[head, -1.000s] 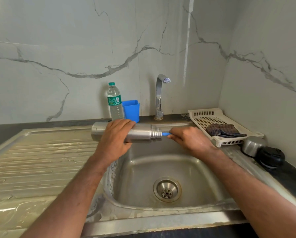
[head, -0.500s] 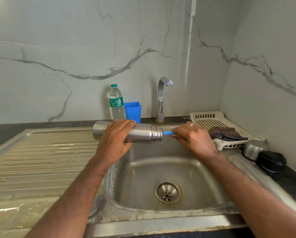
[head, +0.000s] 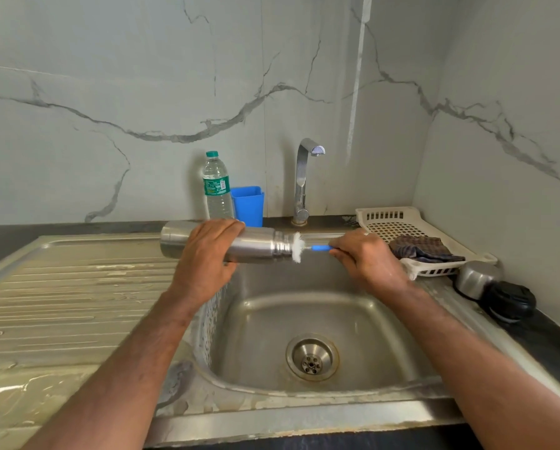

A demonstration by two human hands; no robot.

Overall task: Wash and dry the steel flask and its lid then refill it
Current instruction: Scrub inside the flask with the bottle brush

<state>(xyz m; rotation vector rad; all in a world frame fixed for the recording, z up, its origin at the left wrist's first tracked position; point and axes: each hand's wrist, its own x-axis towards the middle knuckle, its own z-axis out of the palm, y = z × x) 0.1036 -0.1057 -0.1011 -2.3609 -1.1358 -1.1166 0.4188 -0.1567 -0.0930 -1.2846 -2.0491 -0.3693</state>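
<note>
My left hand (head: 207, 251) grips the steel flask (head: 259, 246) around its middle and holds it level over the back of the sink (head: 304, 306), mouth pointing right. My right hand (head: 364, 256) grips the blue handle of a bottle brush (head: 320, 248). The brush's white bristles (head: 297, 247) show just outside the flask's mouth. The flask's lid, a steel cup (head: 476, 277) and a black stopper (head: 509, 302), lies on the counter at the right.
A tap (head: 303, 180) stands behind the sink. A plastic water bottle (head: 217, 186) and a blue cup (head: 247, 204) stand left of the tap. A white rack (head: 392, 222) holds a dark cloth (head: 421, 250). The drainboard (head: 61, 303) lies at the left.
My right hand has drawn the brush out to the right, and its white bristles now show at the flask's mouth. The flask stays held level.
</note>
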